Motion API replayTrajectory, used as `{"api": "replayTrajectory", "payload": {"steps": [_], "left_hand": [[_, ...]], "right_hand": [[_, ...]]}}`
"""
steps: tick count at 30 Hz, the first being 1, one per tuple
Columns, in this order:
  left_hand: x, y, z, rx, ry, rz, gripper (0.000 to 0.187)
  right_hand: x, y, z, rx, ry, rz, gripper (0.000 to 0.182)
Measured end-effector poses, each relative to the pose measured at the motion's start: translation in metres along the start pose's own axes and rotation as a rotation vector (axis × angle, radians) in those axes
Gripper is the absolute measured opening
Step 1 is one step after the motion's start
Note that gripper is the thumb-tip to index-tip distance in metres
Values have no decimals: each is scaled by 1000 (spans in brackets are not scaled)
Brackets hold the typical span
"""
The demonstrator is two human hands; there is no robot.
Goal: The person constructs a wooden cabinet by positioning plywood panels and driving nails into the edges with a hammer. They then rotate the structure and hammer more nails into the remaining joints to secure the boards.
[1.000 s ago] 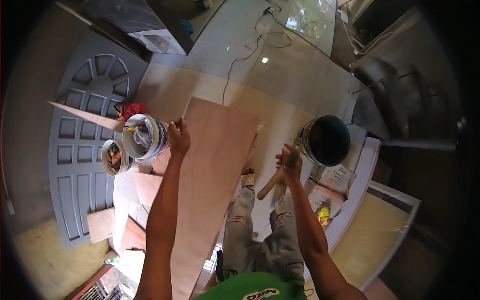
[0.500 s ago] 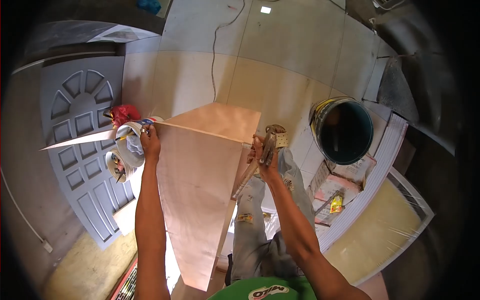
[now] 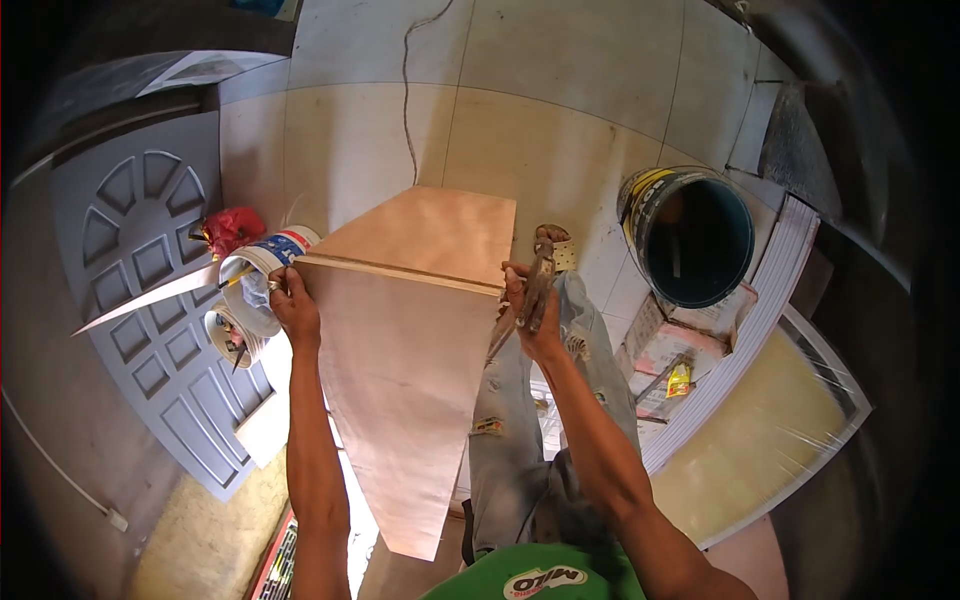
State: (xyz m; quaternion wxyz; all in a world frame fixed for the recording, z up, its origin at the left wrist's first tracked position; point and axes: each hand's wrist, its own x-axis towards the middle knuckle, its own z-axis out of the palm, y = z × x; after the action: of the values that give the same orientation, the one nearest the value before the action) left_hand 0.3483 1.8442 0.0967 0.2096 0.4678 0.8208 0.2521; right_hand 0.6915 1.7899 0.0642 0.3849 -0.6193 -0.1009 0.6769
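Note:
A large pale wooden panel (image 3: 395, 390) hangs in front of my body, and a second wooden piece (image 3: 430, 232) lies beyond its top edge. My left hand (image 3: 294, 305) grips the left corner of the panel, thumb and fingers pressed around it. At the panel's right corner is my right hand (image 3: 530, 315), its fingers wrapped round a hammer (image 3: 541, 285); the fingertips also touch the panel's edge. The hammer's head points up and its handle slants down to the left, partly behind the panel.
White buckets (image 3: 285, 247) with tools stand left, near a red bag (image 3: 233, 230) and a grey panelled door (image 3: 150, 320). A large dark bucket (image 3: 700, 245) is at right, beside cardboard boxes (image 3: 665, 355) and a plastic-wrapped panel (image 3: 770, 450). A cable (image 3: 406, 100) crosses the tiled floor.
The panel's top edge has tilted, so more of its thickness shows. My left hand has moved slightly down at the corner. The hammer has turned more upright in my right hand.

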Motion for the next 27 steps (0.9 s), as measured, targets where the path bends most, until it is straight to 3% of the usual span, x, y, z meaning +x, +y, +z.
{"api": "replayTrajectory", "payload": {"steps": [2,8,16,22,24,27], "left_hand": [[-3,-1,9,-20,71,150,20],[-7,-5,6,-48,0,-65,20],[-7,6,11,-116,97,-38,29],[-8,9,20,-110,176,0,27],[-9,6,22,-143,205,12,26],[-9,4,25,-83,232,-12,28]], "right_hand": [[-1,3,1,-24,21,-25,38],[2,10,1,-45,35,-76,43],[-1,11,4,110,51,-48,47],[-12,10,-10,32,-23,-94,47],[-12,19,-15,156,-88,-138,43],[-18,8,-12,-43,-107,-182,38]]}}
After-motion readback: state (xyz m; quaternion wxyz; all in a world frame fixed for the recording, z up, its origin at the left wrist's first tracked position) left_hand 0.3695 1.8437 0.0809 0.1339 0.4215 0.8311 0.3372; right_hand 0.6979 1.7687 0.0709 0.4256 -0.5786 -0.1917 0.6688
